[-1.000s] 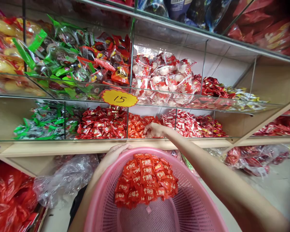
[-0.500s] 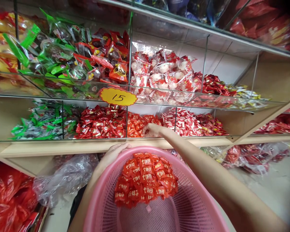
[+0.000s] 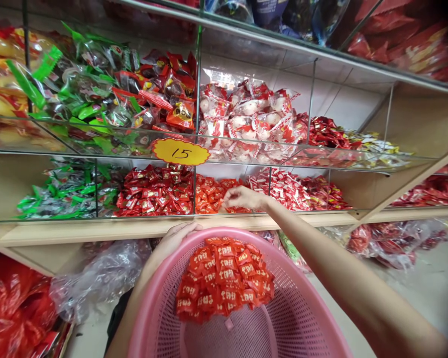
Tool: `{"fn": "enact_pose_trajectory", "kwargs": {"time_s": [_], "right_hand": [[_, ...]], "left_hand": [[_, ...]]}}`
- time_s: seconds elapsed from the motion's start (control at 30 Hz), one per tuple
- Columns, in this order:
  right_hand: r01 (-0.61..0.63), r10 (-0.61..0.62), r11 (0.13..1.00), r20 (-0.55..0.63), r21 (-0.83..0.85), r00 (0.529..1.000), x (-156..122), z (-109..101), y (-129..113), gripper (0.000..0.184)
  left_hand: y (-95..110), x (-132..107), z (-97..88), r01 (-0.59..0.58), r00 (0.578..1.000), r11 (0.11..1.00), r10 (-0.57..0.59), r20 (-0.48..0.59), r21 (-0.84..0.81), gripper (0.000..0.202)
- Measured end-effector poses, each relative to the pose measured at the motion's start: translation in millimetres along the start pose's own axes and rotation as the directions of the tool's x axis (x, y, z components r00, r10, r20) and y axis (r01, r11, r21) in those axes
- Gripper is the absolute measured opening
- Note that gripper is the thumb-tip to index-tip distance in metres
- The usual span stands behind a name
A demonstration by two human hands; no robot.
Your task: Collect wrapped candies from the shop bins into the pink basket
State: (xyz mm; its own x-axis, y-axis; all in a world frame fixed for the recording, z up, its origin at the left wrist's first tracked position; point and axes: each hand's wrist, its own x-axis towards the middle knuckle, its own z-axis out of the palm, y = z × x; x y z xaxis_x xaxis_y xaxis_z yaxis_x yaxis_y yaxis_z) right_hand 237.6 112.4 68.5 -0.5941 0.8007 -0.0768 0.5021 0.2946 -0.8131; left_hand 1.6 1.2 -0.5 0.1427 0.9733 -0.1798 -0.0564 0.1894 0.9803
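A pink plastic basket [image 3: 298,298] stands tilted toward me in front of the shelf. Inside it lies a heap of small orange-red wrapped candies [image 3: 227,271]. My left hand [image 3: 177,237] is closed along the basket's left outer rim, fingertips close to the wooden shelf edge. My right hand [image 3: 244,197] reaches over the basket into a lower shelf compartment. Its fingers are curled and pinched at the loose orange-red candies [image 3: 205,196] there; what sits between the fingertips is too small to make out.
Glass dividers split the lower shelf, with red candies [image 3: 155,194] and green packets [image 3: 70,191] left and red-white candies [image 3: 283,189] right. Above hangs a yellow price tag [image 3: 181,151] marked 15. Plastic bags [image 3: 97,278] lie below the wooden ledge [image 3: 97,231].
My right hand has shifted slightly to the right among the candies, with its fingers still curled. The left hand and the basket stay nearly where they were.
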Motion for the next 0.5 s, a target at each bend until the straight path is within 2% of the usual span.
{"fn": "enact_pose_trajectory", "kwargs": {"time_s": [0.13, 0.23, 0.3, 0.37, 0.5], "right_hand": [[0.093, -0.059, 0.973, -0.161, 0.212, 0.985, -20, 9, -20, 0.037], [0.155, -0.121, 0.958, -0.151, 0.242, 0.981, -42, 29, -37, 0.035], [0.172, -0.155, 0.966, -0.100, 0.192, 0.983, -55, 47, -44, 0.029], [0.176, -0.171, 0.983, -0.082, 0.059, 0.982, -64, 66, -47, 0.022], [0.152, -0.191, 0.961, -0.152, -0.232, 0.970, -65, 94, -43, 0.016]], "left_hand": [[3, -3, 1.2, 0.003, 1.000, 1.000, -0.003, 0.018, -0.003, 0.033], [5, -4, 2.6, 0.010, 1.000, 1.000, -0.010, 0.021, -0.007, 0.032], [6, -4, 3.2, 0.013, 1.000, 1.000, -0.013, 0.020, -0.010, 0.032], [6, -5, 3.6, 0.011, 1.000, 1.000, -0.010, 0.025, -0.015, 0.032], [6, -7, 4.8, -0.014, 0.996, 0.998, 0.019, 0.091, -0.057, 0.028]]}}
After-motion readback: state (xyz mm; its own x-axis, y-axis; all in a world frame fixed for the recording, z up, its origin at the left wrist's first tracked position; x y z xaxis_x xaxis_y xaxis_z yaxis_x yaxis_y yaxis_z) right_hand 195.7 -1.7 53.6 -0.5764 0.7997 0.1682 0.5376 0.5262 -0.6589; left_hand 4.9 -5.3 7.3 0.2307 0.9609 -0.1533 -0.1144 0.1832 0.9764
